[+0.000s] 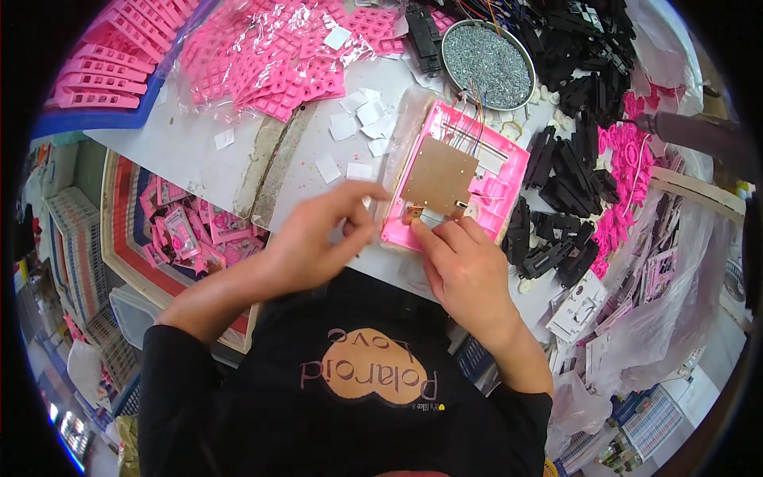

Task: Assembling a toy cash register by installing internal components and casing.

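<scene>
Best to keep pink plastic housing (499,176) steady while right hand (465,266) fingertips press small part at 6 o'clock of brown circuit board (437,176), left hand (318,238) pinching narrow nearby.

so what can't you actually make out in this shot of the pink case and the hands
- Head view: what the left hand pinches, too small and covered by its fingers.
- Near edge of the pink case, hidden under the right hand.
- The small metal part at the brown board corner: too small to identify.
- Contents of the round metal dish: tiny grey pieces, kind unclear.
</scene>
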Tool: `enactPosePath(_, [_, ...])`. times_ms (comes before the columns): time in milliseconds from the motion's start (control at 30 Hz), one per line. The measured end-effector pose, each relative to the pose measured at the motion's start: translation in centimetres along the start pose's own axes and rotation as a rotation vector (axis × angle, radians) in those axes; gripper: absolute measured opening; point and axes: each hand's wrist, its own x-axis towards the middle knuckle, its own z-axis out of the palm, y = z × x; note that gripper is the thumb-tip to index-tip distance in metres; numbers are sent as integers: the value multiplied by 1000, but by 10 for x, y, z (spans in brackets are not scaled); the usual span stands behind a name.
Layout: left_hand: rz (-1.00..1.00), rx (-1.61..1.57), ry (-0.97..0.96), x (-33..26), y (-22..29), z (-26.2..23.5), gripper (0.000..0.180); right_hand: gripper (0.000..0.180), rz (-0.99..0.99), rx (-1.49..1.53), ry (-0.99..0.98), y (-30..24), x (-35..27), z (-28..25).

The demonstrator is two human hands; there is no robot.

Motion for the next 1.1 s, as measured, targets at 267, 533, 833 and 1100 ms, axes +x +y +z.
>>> enactPosePath(267, [-435, -883, -91, 62, 11, -27, 19, 45, 48, 2, 70, -2, 1, 3])
enactPosePath(533, [-306, -905, -176, 56, 1, -25, 33, 56, 45, -15, -8, 1, 2, 6])
enactPosePath(833, [-160, -520, -8, 59, -2, -14, 23, 58, -63, -7, -257, 10, 3, -10])
enactPosePath(1100, [-228, -661, -40, 59, 15, -7, 41, 55, -26, 113, -168, 16, -3, -7])
